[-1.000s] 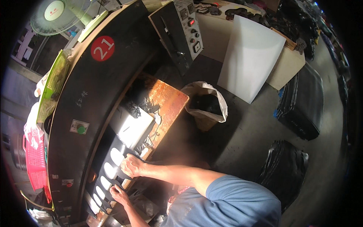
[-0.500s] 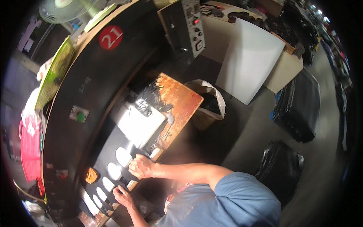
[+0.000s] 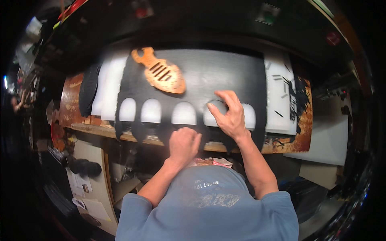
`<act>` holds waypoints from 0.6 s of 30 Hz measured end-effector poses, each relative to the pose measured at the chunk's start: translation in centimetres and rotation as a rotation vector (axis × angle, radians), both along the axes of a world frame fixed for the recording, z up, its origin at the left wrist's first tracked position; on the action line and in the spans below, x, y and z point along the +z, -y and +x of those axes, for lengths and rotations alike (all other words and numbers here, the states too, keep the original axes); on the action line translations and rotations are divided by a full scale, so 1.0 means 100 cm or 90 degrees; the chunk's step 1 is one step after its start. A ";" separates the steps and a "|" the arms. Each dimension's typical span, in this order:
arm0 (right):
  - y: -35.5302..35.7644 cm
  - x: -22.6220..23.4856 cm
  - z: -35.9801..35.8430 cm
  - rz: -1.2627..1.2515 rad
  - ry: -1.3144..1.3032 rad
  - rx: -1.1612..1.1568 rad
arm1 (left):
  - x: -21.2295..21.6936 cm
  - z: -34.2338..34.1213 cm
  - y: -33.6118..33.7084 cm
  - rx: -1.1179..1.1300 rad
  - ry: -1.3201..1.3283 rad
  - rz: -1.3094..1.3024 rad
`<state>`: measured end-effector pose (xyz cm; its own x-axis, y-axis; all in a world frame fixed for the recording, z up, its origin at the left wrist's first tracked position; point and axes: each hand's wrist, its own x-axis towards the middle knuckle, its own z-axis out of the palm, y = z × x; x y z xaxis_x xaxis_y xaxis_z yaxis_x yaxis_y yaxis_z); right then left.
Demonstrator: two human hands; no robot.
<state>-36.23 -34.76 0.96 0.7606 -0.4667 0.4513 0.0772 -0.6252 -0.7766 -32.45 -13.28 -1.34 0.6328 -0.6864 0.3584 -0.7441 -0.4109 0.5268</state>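
A black sheet (image 3: 225,66) lies flat on a white board, and a row of rounded cut-outs along its near side shows white beneath. My left hand (image 3: 185,145) rests at the sheet's front edge below the middle cut-out (image 3: 183,113), its fingers curled; what they hold, if anything, is hidden. Over the cut-outs farther right hovers my right hand (image 3: 232,116), thumb and forefinger spread apart with nothing plainly between them. Toward the back left of the sheet lies an orange-brown, sole-shaped cutting die (image 3: 163,74) with dark slots and an open-ended loop.
Thin black offcuts (image 3: 292,98) are heaped on the white board's right side. At left, a dark flat piece (image 3: 89,90) lies on the worn wooden bench (image 3: 71,94). A dark machine beam (image 3: 201,24) spans the back. Below left stands a cabinet (image 3: 86,156).
The view has swung round from a slanted look at the bench to facing it. My right hand has lifted from the sheet's front edge and its fingers have opened; my left stays near that edge.
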 end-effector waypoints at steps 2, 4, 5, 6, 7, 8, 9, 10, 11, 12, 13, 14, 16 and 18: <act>-0.014 0.002 0.052 -0.071 -0.033 0.047 | 0.020 0.020 -0.014 -0.066 -0.147 -0.003; -0.029 0.004 0.092 -0.111 -0.083 0.105 | 0.038 0.050 -0.027 -0.129 -0.306 -0.077; -0.035 0.006 0.107 -0.112 -0.123 0.139 | 0.046 0.074 -0.037 -0.114 -0.260 -0.095; -0.039 0.009 0.121 -0.113 -0.164 0.173 | 0.052 0.101 -0.045 -0.057 -0.172 -0.058; -0.041 0.012 0.135 -0.155 -0.195 0.193 | 0.054 0.134 -0.051 -0.009 -0.052 -0.119; -0.045 0.016 0.146 -0.188 -0.222 0.192 | 0.052 0.163 -0.054 0.085 -0.134 -0.157; -0.049 0.019 0.158 -0.220 -0.230 0.188 | 0.048 0.198 -0.054 0.104 -0.034 -0.143; -0.051 0.021 0.170 -0.256 -0.235 0.184 | 0.042 0.223 -0.054 0.148 0.014 -0.079; -0.050 0.023 0.180 -0.255 -0.235 0.198 | 0.032 0.242 -0.050 0.195 -0.034 -0.052; -0.051 0.023 0.187 -0.260 -0.235 0.209 | 0.022 0.253 -0.045 0.187 0.056 -0.011; -0.051 0.023 0.193 -0.266 -0.236 0.219 | 0.011 0.261 -0.039 0.194 0.128 0.032; -0.050 0.022 0.198 -0.274 -0.213 0.229 | 0.002 0.266 -0.034 0.205 0.176 0.094; -0.047 0.019 0.203 -0.240 -0.243 0.238 | -0.007 0.269 -0.033 0.201 0.181 0.062; -0.039 0.021 0.203 -0.157 -0.249 0.251 | -0.012 0.265 -0.035 0.204 0.161 0.040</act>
